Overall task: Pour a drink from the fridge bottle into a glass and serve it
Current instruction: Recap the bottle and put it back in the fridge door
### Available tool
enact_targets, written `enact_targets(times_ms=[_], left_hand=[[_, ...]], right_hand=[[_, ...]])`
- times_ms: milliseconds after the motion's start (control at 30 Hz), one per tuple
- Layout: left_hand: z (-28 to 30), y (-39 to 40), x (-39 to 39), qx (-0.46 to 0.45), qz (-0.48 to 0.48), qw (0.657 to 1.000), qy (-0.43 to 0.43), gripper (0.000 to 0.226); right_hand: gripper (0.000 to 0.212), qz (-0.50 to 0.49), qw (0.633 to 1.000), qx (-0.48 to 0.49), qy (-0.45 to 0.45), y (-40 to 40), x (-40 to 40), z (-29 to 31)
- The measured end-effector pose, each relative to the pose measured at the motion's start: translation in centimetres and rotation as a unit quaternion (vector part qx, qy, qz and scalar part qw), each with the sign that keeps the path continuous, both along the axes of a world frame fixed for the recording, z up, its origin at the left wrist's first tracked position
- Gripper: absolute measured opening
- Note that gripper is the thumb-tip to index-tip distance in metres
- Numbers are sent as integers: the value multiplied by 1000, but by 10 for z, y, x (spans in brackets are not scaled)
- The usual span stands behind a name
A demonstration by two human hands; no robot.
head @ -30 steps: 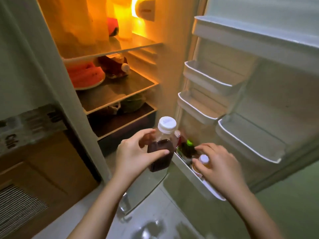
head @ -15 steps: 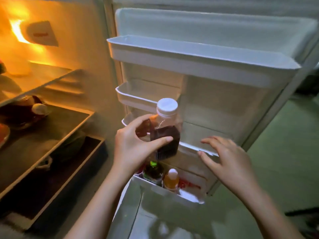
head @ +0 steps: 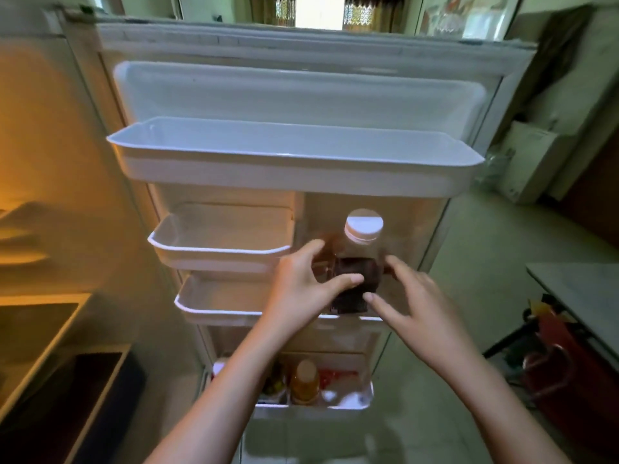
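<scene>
1. the bottle (head: 357,262), white-capped and part-filled with dark liquid, is held upright in front of the open fridge door (head: 301,95), level with the middle door shelves (head: 217,252); upright carriage is judged to keep the drink level and off the cap.
2. the left hand (head: 301,289) is wrapped round the bottle's body, thumb across the front and fingers behind, so the weight is borne at the widest part.
3. the right hand (head: 418,306) is held just beside the bottle with fingers spread and clasps nothing; whether its fingertips touch the bottle cannot be told through the blur.
4. a small orange bottle (head: 304,380) is left in the bottom door shelf.
5. no glass is seen; pouring is not yet begun.
</scene>
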State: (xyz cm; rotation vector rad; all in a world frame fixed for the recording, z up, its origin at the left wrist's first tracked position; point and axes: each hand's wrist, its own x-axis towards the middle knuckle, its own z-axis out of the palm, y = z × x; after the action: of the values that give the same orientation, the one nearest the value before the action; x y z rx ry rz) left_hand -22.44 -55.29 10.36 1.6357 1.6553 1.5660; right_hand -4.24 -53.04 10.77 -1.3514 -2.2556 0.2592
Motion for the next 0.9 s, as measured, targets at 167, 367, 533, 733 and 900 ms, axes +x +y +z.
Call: enact_targets(times_ms=[167,367,533,733,900], left_hand=[[-16,24,8,-37,-29,999,-11,30],[-39,39,8,-75,-31,996,-26,60],[-36,39,10,-17,-39,999,-31,52],[-38,26,25,30,73,992,101,65],[-2,7,43,285,128,908,280,44]], right_hand=[[53,-38,998,-32,42,8,-5,-6],[35,-38,995,-73,51,17,-6,-19],[34,-6,994,-86,71,23,0,-22],[39,22,994,-34,105,32,25,-29],[24,-69,974,54,209,59,66,-36]])
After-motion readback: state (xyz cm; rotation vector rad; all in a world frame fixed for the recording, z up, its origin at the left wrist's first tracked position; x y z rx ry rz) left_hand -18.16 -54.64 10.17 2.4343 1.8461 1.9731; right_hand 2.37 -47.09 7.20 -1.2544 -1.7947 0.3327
